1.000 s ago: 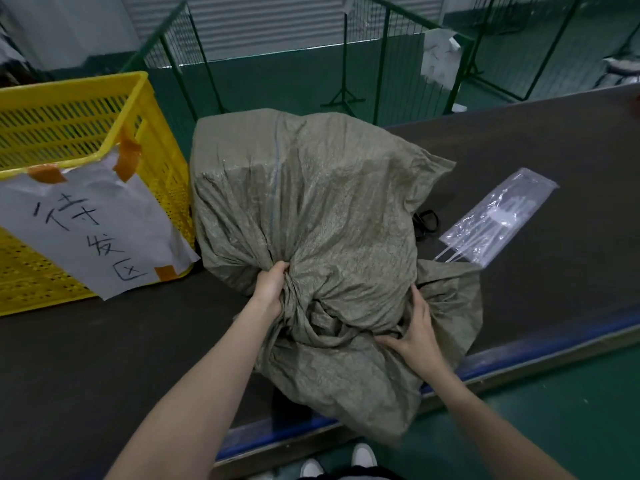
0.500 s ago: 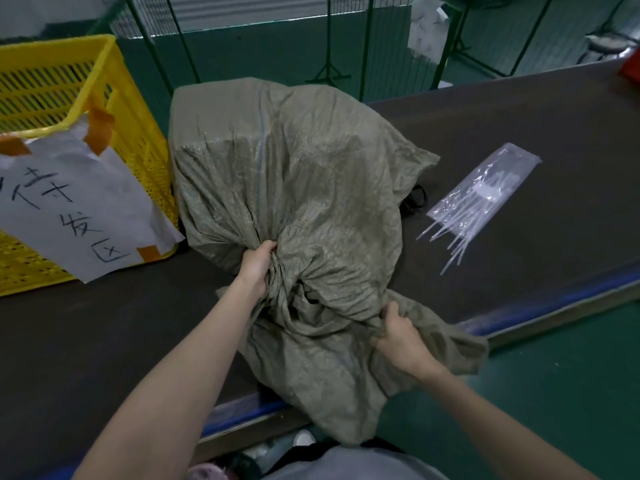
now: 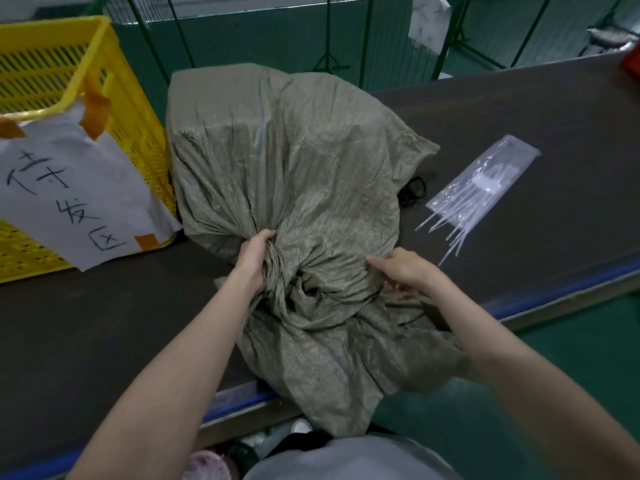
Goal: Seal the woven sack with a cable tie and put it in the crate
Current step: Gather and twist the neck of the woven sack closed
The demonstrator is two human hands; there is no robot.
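A full grey-green woven sack lies on the dark table, its loose mouth hanging over the near edge toward me. My left hand is clenched on the gathered neck of the sack. My right hand rests on the sack's right side, fingers spread and index finger pointing left along the folds, gripping nothing that I can see. A clear plastic bag of white cable ties lies to the right of the sack, several ties sticking out of its near end. The yellow slatted crate stands at the left.
A white paper sign with handwritten characters is taped to the crate's front. A small black object peeks out beside the sack. The table's blue front edge runs close to me. Green fence panels stand behind the table.
My right hand let go of the sack's lower flap and rose to the folds by the neck, fingers now spread. My left hand kept its grip on the neck.
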